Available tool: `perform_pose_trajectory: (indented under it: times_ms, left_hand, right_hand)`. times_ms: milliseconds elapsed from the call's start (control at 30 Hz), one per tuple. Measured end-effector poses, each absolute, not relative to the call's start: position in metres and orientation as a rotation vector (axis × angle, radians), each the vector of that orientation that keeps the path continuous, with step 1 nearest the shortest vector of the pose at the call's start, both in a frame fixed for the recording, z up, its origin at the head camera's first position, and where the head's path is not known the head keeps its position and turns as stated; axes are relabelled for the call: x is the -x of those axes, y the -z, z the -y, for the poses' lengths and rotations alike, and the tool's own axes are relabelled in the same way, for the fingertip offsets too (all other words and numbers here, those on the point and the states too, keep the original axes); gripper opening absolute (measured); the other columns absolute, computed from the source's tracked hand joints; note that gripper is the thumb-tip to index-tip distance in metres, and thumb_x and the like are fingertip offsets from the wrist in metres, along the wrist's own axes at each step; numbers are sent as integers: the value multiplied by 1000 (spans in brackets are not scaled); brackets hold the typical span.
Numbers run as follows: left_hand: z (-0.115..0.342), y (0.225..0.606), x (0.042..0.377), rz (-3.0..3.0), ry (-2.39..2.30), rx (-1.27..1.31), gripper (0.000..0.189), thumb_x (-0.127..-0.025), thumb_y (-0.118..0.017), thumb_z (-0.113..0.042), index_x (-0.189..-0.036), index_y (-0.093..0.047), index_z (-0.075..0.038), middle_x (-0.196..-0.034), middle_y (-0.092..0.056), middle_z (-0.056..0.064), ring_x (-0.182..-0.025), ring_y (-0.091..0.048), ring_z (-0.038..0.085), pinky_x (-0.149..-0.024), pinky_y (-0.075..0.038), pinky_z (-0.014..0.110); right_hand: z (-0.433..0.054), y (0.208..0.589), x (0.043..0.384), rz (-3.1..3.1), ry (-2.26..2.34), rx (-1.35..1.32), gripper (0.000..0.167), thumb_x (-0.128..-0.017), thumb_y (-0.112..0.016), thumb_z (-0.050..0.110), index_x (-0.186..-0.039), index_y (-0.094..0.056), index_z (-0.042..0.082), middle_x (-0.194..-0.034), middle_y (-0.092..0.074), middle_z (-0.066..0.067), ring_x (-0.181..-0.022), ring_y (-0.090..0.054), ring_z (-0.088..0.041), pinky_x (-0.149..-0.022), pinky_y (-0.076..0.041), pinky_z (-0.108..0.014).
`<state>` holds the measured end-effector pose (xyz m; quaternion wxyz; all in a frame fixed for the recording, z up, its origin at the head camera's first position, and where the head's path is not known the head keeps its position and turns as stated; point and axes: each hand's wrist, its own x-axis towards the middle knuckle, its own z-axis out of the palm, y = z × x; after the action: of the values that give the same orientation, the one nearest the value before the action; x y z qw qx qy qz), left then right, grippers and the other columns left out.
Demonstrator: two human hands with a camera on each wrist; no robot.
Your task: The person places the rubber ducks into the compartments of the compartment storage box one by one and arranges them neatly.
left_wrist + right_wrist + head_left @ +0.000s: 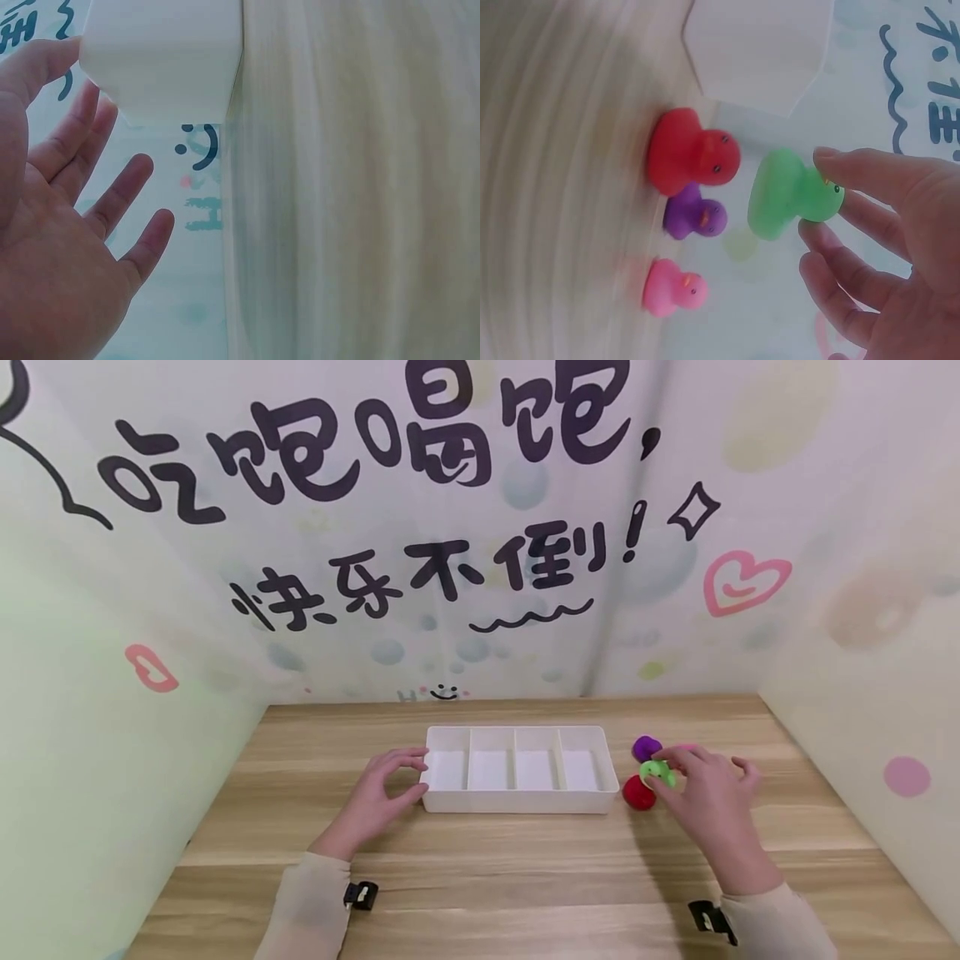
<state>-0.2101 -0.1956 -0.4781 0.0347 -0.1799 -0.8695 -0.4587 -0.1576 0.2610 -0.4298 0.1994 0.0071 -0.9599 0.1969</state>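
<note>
Fingers (pixel 881 172) round green duck (pixel 778 196), seemingly upright

Bare wood-grain counter (pixel 525 877) runs along the near side of the long white plastic four-compartment tray (pixel 517 802), free between the forearms. The compartments are reachable from above; their walls and three upright white dividers (pixel 514 760) bar low sideways passage. The left grip (pixel 375 797) blocks the left end. Beyond the right end, a red toy duck (pixel 639 793) leaves a narrow gap, with small purple (pixel 647 747) and pink toy ducks (pixel 671 289) obstructing the counter near the right grip (pixel 708 793).
</note>
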Motion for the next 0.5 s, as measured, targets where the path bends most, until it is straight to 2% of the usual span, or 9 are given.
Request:
perform_pose_trajectory:
  times_ms: [200, 500]
  left_hand:
    - [196, 477, 210, 2681, 1400, 551, 25, -93, -78, -18, -117, -70, -18, -148, -60, -4, -141, -44, 32, -118, -34, 63]
    - [195, 475, 209, 2685, 1395, 550, 27, -93, -78, -17, -118, -70, -15, -148, -60, -3, -141, -45, 32, -119, -34, 62]
  right_hand:
    - [-249, 424, 160, 2676, -529, -15, 30, -82, -85, 26, -107, -75, 12, -111, -75, -17, -103, -66, -38, -103, -21, -71]
    - [-230, 420, 167, 2592, -562, -96, 25, -79, -87, 20, -101, -76, 18, -92, -72, -7, -87, -66, -27, -103, -22, -69]
